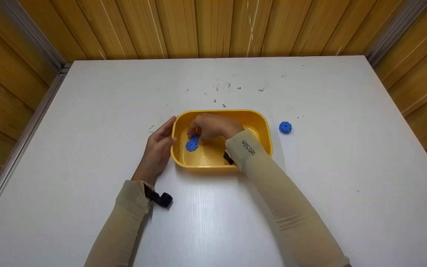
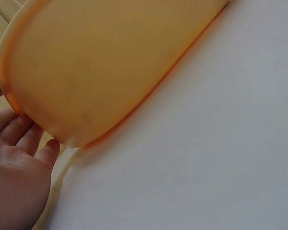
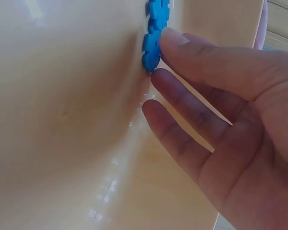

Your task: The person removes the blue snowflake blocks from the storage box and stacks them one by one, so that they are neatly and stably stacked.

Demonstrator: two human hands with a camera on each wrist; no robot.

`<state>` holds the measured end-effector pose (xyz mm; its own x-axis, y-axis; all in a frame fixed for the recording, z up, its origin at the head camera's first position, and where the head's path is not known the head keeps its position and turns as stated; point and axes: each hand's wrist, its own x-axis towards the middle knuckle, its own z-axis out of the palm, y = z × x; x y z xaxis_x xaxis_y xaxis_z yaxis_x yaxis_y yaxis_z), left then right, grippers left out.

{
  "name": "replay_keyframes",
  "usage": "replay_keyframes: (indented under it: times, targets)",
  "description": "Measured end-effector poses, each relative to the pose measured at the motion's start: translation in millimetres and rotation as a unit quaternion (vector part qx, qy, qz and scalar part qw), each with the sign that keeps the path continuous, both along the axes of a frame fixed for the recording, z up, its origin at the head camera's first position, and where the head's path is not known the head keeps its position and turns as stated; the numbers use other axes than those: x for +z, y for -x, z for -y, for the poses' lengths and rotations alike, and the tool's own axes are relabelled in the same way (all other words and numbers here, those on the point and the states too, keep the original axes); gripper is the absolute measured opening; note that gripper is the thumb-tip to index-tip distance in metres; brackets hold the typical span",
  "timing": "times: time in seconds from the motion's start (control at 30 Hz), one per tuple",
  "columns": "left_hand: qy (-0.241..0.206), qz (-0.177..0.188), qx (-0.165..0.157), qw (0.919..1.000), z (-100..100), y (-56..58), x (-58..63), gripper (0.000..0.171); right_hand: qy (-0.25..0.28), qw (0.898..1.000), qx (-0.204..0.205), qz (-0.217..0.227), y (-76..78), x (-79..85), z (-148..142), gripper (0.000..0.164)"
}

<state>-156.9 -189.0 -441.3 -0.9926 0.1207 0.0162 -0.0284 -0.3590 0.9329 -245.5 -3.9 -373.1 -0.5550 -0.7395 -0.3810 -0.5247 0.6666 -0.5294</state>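
A yellow plastic tray (image 1: 206, 167) stands on the white table. Inside it near the left end lie blue notched discs (image 1: 191, 145), seen edge-on along the tray floor as blue pieces (image 3: 156, 36) in the right wrist view. My right hand (image 1: 213, 126) reaches down into the tray and pinches one disc at its fingertips, with the thumb at the disc's edge and two lower fingers (image 3: 175, 139) spread away. Against the tray's left outer wall rests my left hand (image 1: 156, 152), its fingers (image 2: 26, 132) extended along the tray's end.
Another blue notched disc (image 1: 285, 127) lies on the table (image 1: 328, 159) to the right of the tray. Wood-look panels (image 1: 213, 29) rise behind the table and at both sides. Small dark marks dot the tabletop beyond the tray.
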Motion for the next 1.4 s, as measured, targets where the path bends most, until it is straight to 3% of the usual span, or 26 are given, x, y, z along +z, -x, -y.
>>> replay_keyframes:
  times: [0.27, 0.53, 1.1, 1.4]
  targets:
    - [0.007, 0.004, 0.004, 1.0000, -1, 0.3, -0.1, 0.064, -0.026, 0.999, -0.033, -0.022, -6.2, 0.7, -3, 0.027]
    - [0.007, 0.004, 0.003, 1.0000, -1, -0.2, 1.0, 0.064, -0.061, 0.996, -0.062, -0.004, -10.2, 4.9, -1, 0.017]
    - [0.010, 0.002, 0.008, 0.9999, -1, -0.3, 1.6, 0.064, -0.027, 0.999, -0.038, -0.007, -2.4, 6.0, -20, 0.011]
    - [0.015, 0.004, 0.007, 0.9999, -2, -0.6, 1.9, 0.064, -0.027, 0.997, -0.065, 0.012, -2.8, 13.0, -31, 0.009]
